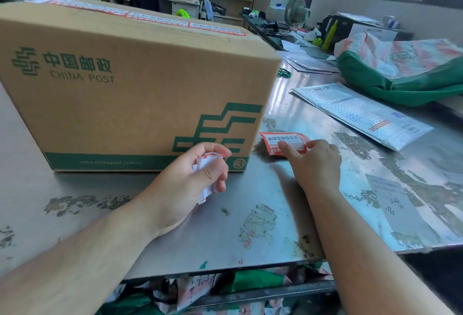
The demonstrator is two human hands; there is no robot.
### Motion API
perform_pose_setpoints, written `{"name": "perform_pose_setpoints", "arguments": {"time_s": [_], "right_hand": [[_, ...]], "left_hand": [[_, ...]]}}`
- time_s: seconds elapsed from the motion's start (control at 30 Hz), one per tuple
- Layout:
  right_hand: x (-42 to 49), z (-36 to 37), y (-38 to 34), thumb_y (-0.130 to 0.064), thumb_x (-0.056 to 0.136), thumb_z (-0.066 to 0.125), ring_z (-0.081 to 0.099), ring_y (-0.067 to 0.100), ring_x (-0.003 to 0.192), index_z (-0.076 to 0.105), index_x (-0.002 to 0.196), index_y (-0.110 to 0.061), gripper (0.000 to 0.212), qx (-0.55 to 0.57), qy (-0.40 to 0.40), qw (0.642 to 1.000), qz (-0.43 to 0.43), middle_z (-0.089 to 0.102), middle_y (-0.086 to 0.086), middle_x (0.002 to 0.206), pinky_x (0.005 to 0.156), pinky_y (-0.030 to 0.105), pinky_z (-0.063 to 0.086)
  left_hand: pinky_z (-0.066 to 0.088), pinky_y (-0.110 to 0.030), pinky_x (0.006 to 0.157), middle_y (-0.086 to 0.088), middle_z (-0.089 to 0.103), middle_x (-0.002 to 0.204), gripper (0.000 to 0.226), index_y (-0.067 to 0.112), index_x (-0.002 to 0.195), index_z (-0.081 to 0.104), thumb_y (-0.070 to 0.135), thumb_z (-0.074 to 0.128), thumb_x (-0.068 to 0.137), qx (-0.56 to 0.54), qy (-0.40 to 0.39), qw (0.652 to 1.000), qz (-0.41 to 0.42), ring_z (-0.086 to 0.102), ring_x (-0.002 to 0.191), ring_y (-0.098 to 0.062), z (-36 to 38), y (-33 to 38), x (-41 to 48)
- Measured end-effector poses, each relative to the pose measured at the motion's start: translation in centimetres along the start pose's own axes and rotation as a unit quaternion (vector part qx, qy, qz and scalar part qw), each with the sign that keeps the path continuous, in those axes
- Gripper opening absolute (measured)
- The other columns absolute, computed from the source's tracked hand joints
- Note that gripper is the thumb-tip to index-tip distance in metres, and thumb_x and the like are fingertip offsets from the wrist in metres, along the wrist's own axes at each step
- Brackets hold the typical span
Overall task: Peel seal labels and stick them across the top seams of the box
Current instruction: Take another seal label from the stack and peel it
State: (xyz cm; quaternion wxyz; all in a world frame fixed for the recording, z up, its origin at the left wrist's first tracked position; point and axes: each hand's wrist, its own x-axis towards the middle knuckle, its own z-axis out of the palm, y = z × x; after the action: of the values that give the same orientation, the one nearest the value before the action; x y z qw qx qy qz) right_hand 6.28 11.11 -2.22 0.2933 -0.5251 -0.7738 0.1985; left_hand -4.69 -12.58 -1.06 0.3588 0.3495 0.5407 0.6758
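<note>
A large brown China Post cardboard box stands on the metal table, filling the left half of the view. Several red and white seal labels lie stuck in a row along its top. In front of the box's lower right corner, my left hand grips crumpled white and red backing paper. To the right of that corner, my right hand touches a small stack of red seal labels lying on the table, with the thumb on it.
A grey bubble mailer lies on the table to the right. Behind it sits a green and white sack. Green scissors lie past the box. The table's front edge runs below my forearms, with paper scraps underneath.
</note>
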Motion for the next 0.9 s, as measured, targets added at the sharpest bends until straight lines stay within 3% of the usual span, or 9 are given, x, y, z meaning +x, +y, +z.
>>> {"name": "perform_pose_setpoints", "arguments": {"time_s": [0.07, 0.13, 0.33, 0.43, 0.57, 0.63, 0.7, 0.8, 0.9], "right_hand": [[0.1, 0.3, 0.1, -0.065, 0.074, 0.073, 0.049, 0.037, 0.119, 0.06, 0.117, -0.004, 0.076, -0.013, 0.006, 1.0, 0.0, 0.056, 0.018, 0.12, 0.099, 0.046, 0.042], [0.2, 0.4, 0.2, -0.066, 0.071, 0.074, 0.05, 0.038, 0.117, 0.059, 0.115, -0.002, 0.079, -0.022, 0.005, 1.0, 0.001, 0.058, 0.018, 0.118, 0.097, 0.045, 0.043], [0.5, 0.4, 0.3, -0.073, 0.063, 0.075, 0.051, 0.037, 0.116, 0.059, 0.113, -0.002, 0.088, -0.041, -0.016, 0.999, 0.009, 0.06, 0.018, 0.115, 0.093, 0.043, 0.044], [0.5, 0.3, 0.2, -0.078, 0.054, 0.075, 0.054, 0.035, 0.112, 0.064, 0.107, -0.007, 0.089, -0.034, -0.022, 0.999, 0.016, 0.062, 0.015, 0.11, 0.09, 0.043, 0.047], [0.5, 0.2, 0.6, -0.09, 0.036, 0.062, 0.06, 0.029, 0.101, 0.069, 0.103, -0.016, 0.1, -0.022, -0.03, 0.999, 0.017, 0.066, 0.009, 0.102, 0.084, 0.041, 0.053], [0.3, -0.2, 0.7, -0.085, 0.042, 0.07, 0.061, 0.026, 0.096, 0.068, 0.1, -0.016, 0.09, 0.001, -0.027, 1.0, 0.012, 0.066, 0.006, 0.099, 0.079, 0.038, 0.051], [0.2, -0.7, 0.8, -0.065, 0.062, 0.081, 0.059, 0.025, 0.092, 0.062, 0.095, -0.013, 0.065, 0.042, -0.018, 0.999, 0.0, 0.063, 0.004, 0.096, 0.072, 0.033, 0.041], [-0.2, -1.2, 1.1, -0.048, 0.081, 0.077, 0.058, 0.019, 0.079, 0.062, 0.088, -0.013, 0.039, 0.093, -0.023, 0.995, -0.02, 0.063, -0.002, 0.084, 0.061, 0.029, 0.033], [-0.5, -1.4, 0.9, -0.042, 0.085, 0.074, 0.055, 0.013, 0.062, 0.066, 0.081, -0.011, 0.032, 0.113, -0.045, 0.992, -0.044, 0.065, -0.004, 0.071, 0.055, 0.025, 0.036]], "left_hand": [[0.049, -0.021, 0.072, 0.01, 0.054, 0.07, 0.042, 0.027, 0.105, 0.064, 0.057, 0.07, 0.076, 0.017, 0.001, 1.0, 0.009, 0.05, 0.064, -0.011, -0.2, -0.4, 0.2], [0.052, -0.023, 0.079, 0.015, 0.049, 0.066, 0.041, 0.03, 0.105, 0.065, 0.055, 0.072, 0.074, 0.024, 0.009, 1.0, 0.011, 0.043, 0.057, -0.009, -0.1, -0.5, 0.3], [0.046, -0.027, 0.075, 0.014, 0.047, 0.064, 0.037, 0.027, 0.101, 0.067, 0.044, 0.075, 0.069, -0.004, 0.03, 1.0, 0.007, 0.041, 0.054, -0.007, -0.2, -0.5, 0.4], [0.038, -0.028, 0.069, 0.005, 0.036, 0.066, 0.035, 0.025, 0.1, 0.066, 0.026, 0.081, 0.069, -0.026, 0.023, 0.999, 0.017, 0.037, 0.063, -0.012, -0.2, -0.5, 0.4], [0.04, -0.022, 0.061, 0.003, 0.031, 0.061, 0.036, 0.031, 0.098, 0.068, 0.028, 0.081, 0.064, -0.02, 0.025, 0.999, 0.026, 0.033, 0.065, -0.016, -0.3, -0.5, 0.5], [0.04, -0.022, 0.061, 0.004, 0.033, 0.057, 0.039, 0.029, 0.109, 0.065, 0.024, 0.078, 0.072, -0.008, 0.031, 0.999, 0.022, 0.037, 0.06, -0.014, -0.2, -0.5, 0.4], [0.038, -0.026, 0.064, 0.009, 0.038, 0.053, 0.042, 0.026, 0.119, 0.061, 0.023, 0.07, 0.078, 0.009, 0.035, 0.999, 0.019, 0.04, 0.053, -0.01, -0.2, -0.5, 0.4], [0.037, -0.028, 0.063, 0.011, 0.037, 0.048, 0.036, 0.023, 0.119, 0.061, 0.022, 0.061, 0.084, -0.009, 0.033, 0.999, 0.011, 0.031, 0.046, -0.01, 0.0, -0.3, 0.3], [0.035, -0.028, 0.062, 0.01, 0.029, 0.047, 0.024, 0.016, 0.118, 0.061, 0.01, 0.054, 0.096, -0.036, 0.035, 0.999, -0.002, 0.021, 0.046, -0.012, 0.2, 0.0, 0.1]]}}
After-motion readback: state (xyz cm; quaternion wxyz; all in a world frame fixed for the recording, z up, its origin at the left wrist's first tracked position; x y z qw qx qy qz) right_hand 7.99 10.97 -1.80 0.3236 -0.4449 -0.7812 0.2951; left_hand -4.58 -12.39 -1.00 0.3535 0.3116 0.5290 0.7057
